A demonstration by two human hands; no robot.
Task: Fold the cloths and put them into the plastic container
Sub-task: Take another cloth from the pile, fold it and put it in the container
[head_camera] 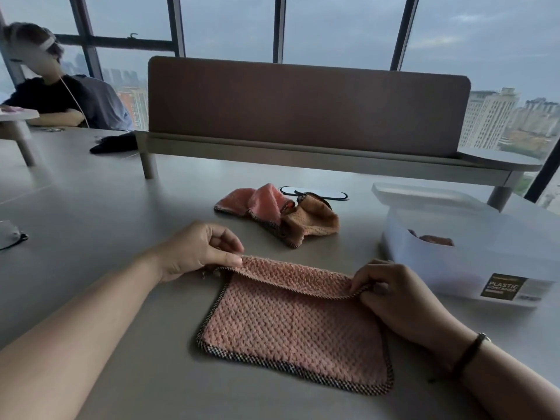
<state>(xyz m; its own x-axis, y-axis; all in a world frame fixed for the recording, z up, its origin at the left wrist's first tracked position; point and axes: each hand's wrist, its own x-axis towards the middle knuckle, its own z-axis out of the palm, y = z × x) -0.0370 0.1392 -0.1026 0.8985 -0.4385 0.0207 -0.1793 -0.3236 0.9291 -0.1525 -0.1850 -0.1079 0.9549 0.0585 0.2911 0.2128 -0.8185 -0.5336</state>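
Observation:
A pink waffle-textured cloth (291, 325) with a checked border lies flat on the table in front of me, its far edge turned over toward me. My left hand (197, 250) pinches the far left corner of that fold. My right hand (394, 292) pinches the far right corner. Beyond it lies a crumpled pile of a pink cloth (257, 203) and a tan cloth (312, 222). At the right stands a translucent plastic container (472, 262) with a label; a brownish cloth (433, 239) shows inside it.
The container's lid (424, 195) leans behind it. A brown desk divider (303, 107) on legs spans the back. A black-rimmed oval insert (321, 193) sits in the table. Another person (51, 95) sits at far left, with a dark cloth (115, 144) near them. A grey object (10, 234) lies at the left edge.

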